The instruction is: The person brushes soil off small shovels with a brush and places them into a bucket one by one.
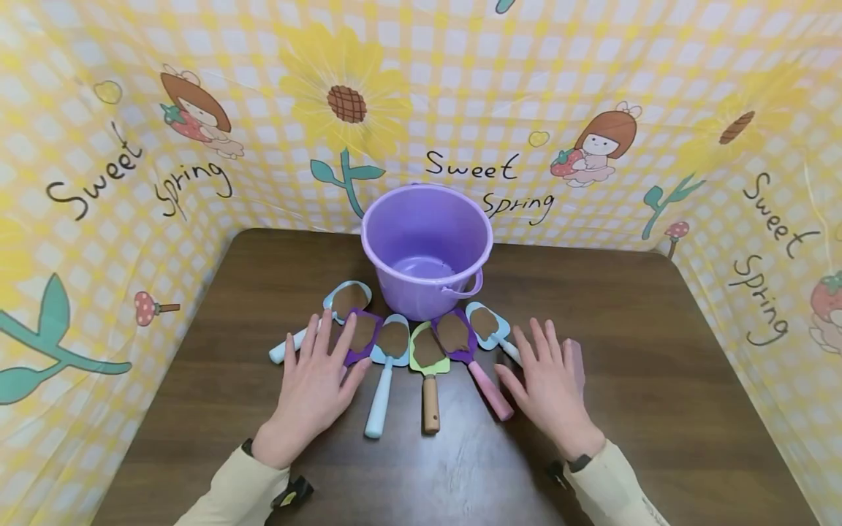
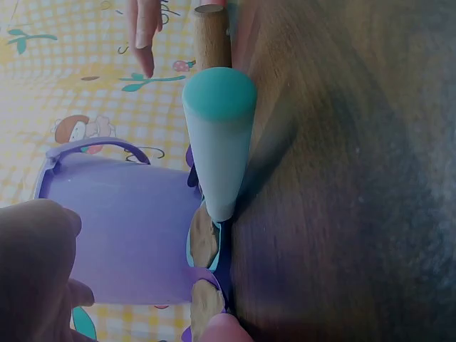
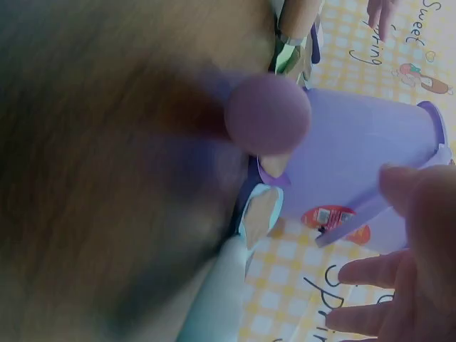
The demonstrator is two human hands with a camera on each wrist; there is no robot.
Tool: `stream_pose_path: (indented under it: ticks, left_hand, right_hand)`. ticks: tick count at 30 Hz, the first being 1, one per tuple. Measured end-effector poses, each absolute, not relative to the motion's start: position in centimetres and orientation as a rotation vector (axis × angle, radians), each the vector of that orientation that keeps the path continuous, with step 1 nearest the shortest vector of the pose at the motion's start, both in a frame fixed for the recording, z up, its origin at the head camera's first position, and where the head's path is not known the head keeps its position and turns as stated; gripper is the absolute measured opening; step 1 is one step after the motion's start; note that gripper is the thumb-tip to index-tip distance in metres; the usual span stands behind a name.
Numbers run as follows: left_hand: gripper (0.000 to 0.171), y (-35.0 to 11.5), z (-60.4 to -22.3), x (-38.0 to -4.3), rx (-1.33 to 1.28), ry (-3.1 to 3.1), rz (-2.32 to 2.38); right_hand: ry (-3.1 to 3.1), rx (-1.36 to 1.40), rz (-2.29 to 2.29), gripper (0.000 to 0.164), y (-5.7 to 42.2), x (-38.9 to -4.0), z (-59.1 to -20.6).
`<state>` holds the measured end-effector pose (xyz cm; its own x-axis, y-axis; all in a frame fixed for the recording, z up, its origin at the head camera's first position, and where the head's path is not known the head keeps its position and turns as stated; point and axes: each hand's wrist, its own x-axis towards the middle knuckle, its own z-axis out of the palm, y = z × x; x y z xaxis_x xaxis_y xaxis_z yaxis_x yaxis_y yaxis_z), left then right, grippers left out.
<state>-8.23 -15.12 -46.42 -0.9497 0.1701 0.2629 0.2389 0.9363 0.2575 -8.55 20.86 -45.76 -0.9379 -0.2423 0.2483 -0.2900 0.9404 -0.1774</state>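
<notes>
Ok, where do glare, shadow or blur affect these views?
Head: pale glare on the dark brown wooden table; left wrist: hazy, dark shadow beside the pale teal-ended tapered handle; right wrist: table badly blurred, round pink handle end soft.

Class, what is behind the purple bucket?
Yellow-checked cloth shows above and beside the purple bucket, with a printed flower's stem running toward its rim. Anything directly behind is covered.

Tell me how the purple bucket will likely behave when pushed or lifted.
The purple bucket is probably light for its size, as its walls look thin and its bare inside bottom shows. Pushed near the rim, it may tip, since it narrows toward the base. The handle, lowered at its side, will likely swing when lifted.
</notes>
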Motion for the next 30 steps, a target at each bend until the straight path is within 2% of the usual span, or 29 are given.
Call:
stream_pose_path:
  ticks: [3, 6, 10, 13, 22, 30]
  left_hand:
    - [0.065, -15.2, -46.4, -8.4, -0.323, -2.809, -0.422]
    - [0.055, -15.2, -46.3, -8.4, -0.341, -2.727, -0.440]
    - [0.037, -15.4, -46.0, -8.3, -0.355, -2.647, -0.465]
    - [0.031, -15.5, -45.8, -8.2, -0.346, -2.637, -0.470]
    - [0.027, -15.8, -46.1, -8.2, -0.342, -2.644, -0.492]
    - [0.026, -16.1, -45.8, -8.4, -0.328, -2.631, -0.543]
  right_hand:
    - [-2.854, 0.419, 0.344, 0.060, 21.6, -8.7, -45.3]
    - [-2.853, 0.410, 0.375, 0.052, 22.6, -8.7, -44.6]
    - [-2.910, 0.297, 0.400, 0.039, 23.9, -8.4, -43.6]
    - [-2.979, 0.176, 0.385, 0.030, 24.8, -7.8, -42.9]
    - [-3.189, -0.097, 0.305, 0.038, 27.0, -6.4, -42.9]
    - [-3.272, -0.159, 0.326, 0.040, 27.8, -6.1, -44.9]
